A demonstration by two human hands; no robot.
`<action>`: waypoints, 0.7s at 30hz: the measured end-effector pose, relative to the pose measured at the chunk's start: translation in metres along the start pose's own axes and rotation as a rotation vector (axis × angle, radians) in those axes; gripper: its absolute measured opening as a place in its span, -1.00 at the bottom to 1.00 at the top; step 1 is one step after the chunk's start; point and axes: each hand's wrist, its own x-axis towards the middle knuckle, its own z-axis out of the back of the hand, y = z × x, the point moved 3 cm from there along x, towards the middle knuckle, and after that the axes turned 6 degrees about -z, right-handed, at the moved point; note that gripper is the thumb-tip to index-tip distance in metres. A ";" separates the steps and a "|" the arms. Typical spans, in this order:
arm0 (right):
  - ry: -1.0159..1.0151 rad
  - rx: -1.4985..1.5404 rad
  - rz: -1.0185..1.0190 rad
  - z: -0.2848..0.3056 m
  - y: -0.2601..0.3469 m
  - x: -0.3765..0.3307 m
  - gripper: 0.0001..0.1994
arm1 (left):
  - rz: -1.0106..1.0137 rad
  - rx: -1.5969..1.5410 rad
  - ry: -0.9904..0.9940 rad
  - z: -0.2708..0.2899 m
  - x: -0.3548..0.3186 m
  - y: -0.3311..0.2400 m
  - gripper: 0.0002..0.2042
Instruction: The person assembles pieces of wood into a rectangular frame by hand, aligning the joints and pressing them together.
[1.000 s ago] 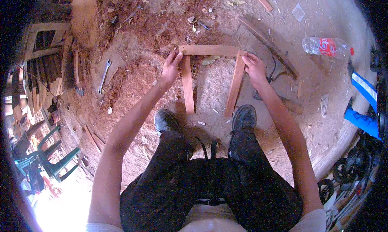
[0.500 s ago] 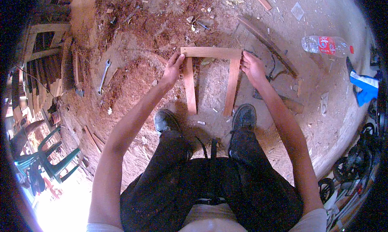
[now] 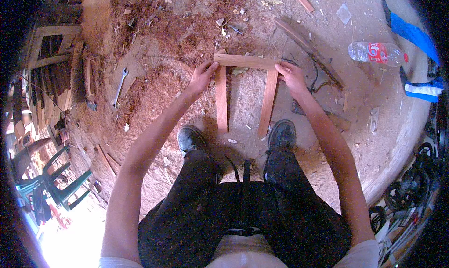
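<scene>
Wooden frame (image 3: pixel 248 61) sits between the left hand (image 3: pixel 203 76) and the right hand (image 3: pixel 291 76), each closed in a pinch at an upper corner. It looks light and stiff, perhaps weak where its pieces meet, so holding near the corners seems soundest. Its top bar (image 3: pixel 255 62) runs lengthwise from hand to hand; its 2 legs (image 3: pixel 221 100) point back from the hands, towards the shoes (image 3: pixel 282 135)

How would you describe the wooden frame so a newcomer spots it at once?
Find the shoes on the dirt floor, then look just beyond them, between left hand and right hand. The wooden frame there has one crosspiece and two legs, unlike the single dark beam to its right.
</scene>
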 end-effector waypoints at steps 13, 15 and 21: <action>-0.124 -0.393 0.232 0.006 -0.005 0.015 -0.58 | -0.378 0.537 0.061 0.009 0.006 -0.022 -0.57; -0.139 -0.538 0.370 0.002 0.003 0.010 -0.53 | -0.587 0.668 0.052 0.014 0.010 -0.026 -0.57; -0.064 -0.630 0.414 0.005 0.013 0.003 -0.49 | -0.615 0.686 0.081 0.013 0.014 -0.031 -0.56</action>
